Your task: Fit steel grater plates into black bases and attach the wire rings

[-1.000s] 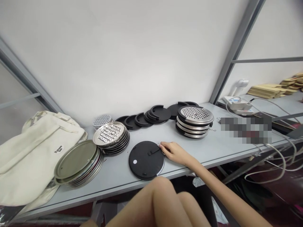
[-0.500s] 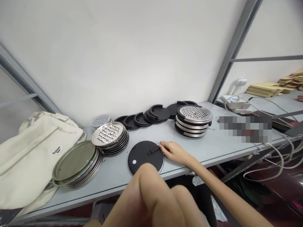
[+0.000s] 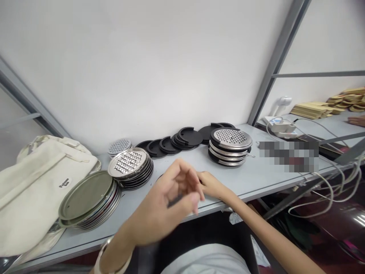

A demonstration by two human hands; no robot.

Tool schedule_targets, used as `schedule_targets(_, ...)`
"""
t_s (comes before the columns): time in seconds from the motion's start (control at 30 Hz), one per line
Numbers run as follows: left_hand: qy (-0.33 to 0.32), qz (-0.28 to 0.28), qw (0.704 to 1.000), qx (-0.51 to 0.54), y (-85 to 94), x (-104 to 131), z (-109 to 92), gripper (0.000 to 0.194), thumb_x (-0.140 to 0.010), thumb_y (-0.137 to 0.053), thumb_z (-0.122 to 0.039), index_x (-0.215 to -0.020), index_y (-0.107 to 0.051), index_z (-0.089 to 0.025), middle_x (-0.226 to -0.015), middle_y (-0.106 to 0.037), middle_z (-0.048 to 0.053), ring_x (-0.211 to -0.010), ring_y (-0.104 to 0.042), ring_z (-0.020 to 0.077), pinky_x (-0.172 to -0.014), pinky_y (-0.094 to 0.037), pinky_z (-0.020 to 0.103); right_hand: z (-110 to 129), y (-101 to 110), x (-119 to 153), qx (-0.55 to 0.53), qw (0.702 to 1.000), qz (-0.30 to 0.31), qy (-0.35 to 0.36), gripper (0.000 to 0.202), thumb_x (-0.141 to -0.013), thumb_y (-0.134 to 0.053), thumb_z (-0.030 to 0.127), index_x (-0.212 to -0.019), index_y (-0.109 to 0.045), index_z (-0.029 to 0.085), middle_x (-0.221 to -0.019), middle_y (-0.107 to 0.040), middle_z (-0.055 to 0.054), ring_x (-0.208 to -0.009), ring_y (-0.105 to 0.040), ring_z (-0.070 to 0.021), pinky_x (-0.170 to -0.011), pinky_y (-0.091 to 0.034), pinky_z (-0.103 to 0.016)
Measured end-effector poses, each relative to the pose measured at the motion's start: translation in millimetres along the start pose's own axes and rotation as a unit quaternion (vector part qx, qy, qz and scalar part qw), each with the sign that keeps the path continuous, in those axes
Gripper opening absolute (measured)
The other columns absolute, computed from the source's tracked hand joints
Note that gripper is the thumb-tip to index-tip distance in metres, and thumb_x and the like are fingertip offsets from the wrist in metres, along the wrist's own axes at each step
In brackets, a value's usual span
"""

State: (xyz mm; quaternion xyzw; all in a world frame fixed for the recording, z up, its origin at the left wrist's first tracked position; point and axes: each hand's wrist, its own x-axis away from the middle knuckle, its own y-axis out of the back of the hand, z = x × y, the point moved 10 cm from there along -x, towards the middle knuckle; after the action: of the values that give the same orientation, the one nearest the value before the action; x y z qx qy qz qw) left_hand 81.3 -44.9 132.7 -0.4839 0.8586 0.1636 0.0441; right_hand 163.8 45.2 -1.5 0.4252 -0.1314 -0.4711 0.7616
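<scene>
My left hand is raised in front of me, slightly blurred, with its fingers curled, the thumb apart from them and nothing visible in its grasp. Behind it lies a round black plate, mostly hidden; only dark bits show past the hand. My right hand rests low on the table at the plate's right side, fingers bent, its fingertips partly covered by the left hand. It stays where it pinched the plate's wire loop. Left of the plate stand a stack of round metal graters and a stack of round trays, olive green on top.
Black round holders overlap along the wall. Beside them is a stack of perforated metal discs with black holders. A cream bag lies at the left. Cables hang at the right, near another person's hand.
My left hand has come up into view in front of the black plate and covers most of it. The raised knees have dropped away. My right hand stays at the plate's right side.
</scene>
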Motion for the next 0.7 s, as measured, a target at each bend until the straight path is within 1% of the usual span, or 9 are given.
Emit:
schedule_targets(0.03, -0.012, -0.008, 0.995, -0.097, 9.4, -13, 7, 0.007, -0.089, -0.051, -0.027, -0.093, -0.05, -0.022, -0.084, -0.059, 0.001, -0.069, -0.054, 0.0131, -0.065, -0.045, 0.027, 0, 0, 0, 0.001, 1.0, -0.001, 0.004, 0.028, -0.094, -0.036, 0.028, -0.074, -0.054, 0.018, -0.065, -0.057, -0.002, -0.057, -0.048, -0.0126, -0.058, -0.031, -0.023)
schedule_targets(0.07, -0.029, -0.011, 0.98, -0.196, 16.5, -24, 16, 0.006, -0.089, -0.05, -0.026, -0.089, -0.051, -0.021, -0.082, -0.058, 0.0, -0.071, -0.053, 0.0131, -0.066, -0.043, 0.027, 1, 0, -1, 0.004, 1.0, -0.004, 0.01, 0.029, -0.095, -0.036, 0.028, -0.075, -0.054, 0.018, -0.064, -0.057, -0.001, -0.056, -0.047, -0.0124, -0.058, -0.031, -0.023)
schedule_targets(0.13, -0.033, 0.001, 0.939, -0.343, 26.1, -45, 47, 0.01, -0.091, -0.044, -0.023, -0.085, -0.051, -0.019, -0.079, -0.056, 0.0, -0.07, -0.053, 0.0133, -0.068, -0.041, 0.027, 2, 0, -1, 0.014, 1.0, -0.011, 0.02, 0.03, -0.096, -0.034, 0.028, -0.073, -0.052, 0.018, -0.061, -0.053, 0.0, -0.053, -0.045, -0.0114, -0.056, -0.03, -0.022)
schedule_targets(0.2, -0.032, 0.009, 0.893, -0.449, 33.8, -61, 81, 0.014, -0.092, -0.04, -0.022, -0.081, -0.049, -0.018, -0.077, -0.056, 0.001, -0.068, -0.052, 0.0141, -0.066, -0.038, 0.027, 2, 0, -1, 0.024, 0.999, -0.016, 0.026, 0.032, -0.096, -0.034, 0.028, -0.07, -0.049, 0.019, -0.058, -0.05, 0.002, -0.051, -0.042, -0.0106, -0.054, -0.029, -0.022)
schedule_targets(0.27, -0.024, 0.011, 0.855, -0.518, 39.3, -74, 110, 0.018, -0.093, -0.038, -0.023, -0.08, -0.049, -0.018, -0.077, -0.056, 0.002, -0.069, -0.053, 0.0155, -0.065, -0.036, 0.027, 2, 1, -1, 0.032, 0.999, -0.022, 0.027, 0.032, -0.097, -0.033, 0.027, -0.069, -0.046, 0.019, -0.057, -0.047, 0.003, -0.05, -0.041, -0.0104, -0.054, -0.028, -0.022)
schedule_targets(0.33, -0.018, 0.02, 0.851, -0.525, 40.0, -82, 132, 0.02, -0.093, -0.038, -0.024, -0.078, -0.05, -0.018, -0.075, -0.057, 0.002, -0.068, -0.054, 0.0162, -0.063, -0.036, 0.027, 2, 0, -1, 0.038, 0.999, -0.023, 0.029, 0.032, -0.097, -0.033, 0.028, -0.068, -0.045, 0.02, -0.057, -0.047, 0.003, -0.051, -0.041, -0.0105, -0.055, -0.028, -0.022)
schedule_targets(0.43, -0.012, 0.038, 0.85, -0.525, 37.4, -86, 151, 0.026, -0.094, -0.038, -0.026, -0.074, -0.052, -0.018, -0.076, -0.06, 0.003, -0.069, -0.056, 0.0164, -0.064, -0.036, 0.026, 1, -1, -1, 0.048, 0.998, -0.023, 0.027, 0.033, -0.098, -0.032, 0.029, -0.07, -0.045, 0.02, -0.058, -0.047, 0.003, -0.052, -0.041, -0.0111, -0.056, -0.027, -0.022)
schedule_targets(0.53, -0.004, 0.05, 0.848, -0.528, 36.9, -85, 160, 0.031, -0.095, -0.036, -0.029, -0.075, -0.056, -0.018, -0.08, -0.064, 0.005, -0.072, -0.058, 0.017, -0.067, -0.038, 0.026, -1, -2, -2, 0.055, 0.998, -0.02, 0.021, 0.034, -0.099, -0.031, 0.03, -0.069, -0.045, 0.02, -0.057, -0.046, 0.003, -0.052, -0.041, -0.0118, -0.057, -0.028, -0.023)
schedule_targets(0.7, 0.014, 0.063, 0.842, -0.536, 41.8, -85, 167, 0.04, -0.096, -0.032, -0.034, -0.078, -0.063, -0.017, -0.087, -0.068, 0.009, -0.079, -0.061, 0.0195, -0.071, -0.039, 0.027, -1, -4, -3, 0.048, 0.999, -0.005, 0.015, 0.036, -0.099, -0.03, 0.032, -0.068, -0.047, 0.02, -0.058, -0.047, 0.002, -0.053, -0.042, -0.0123, -0.057, -0.029, -0.023)
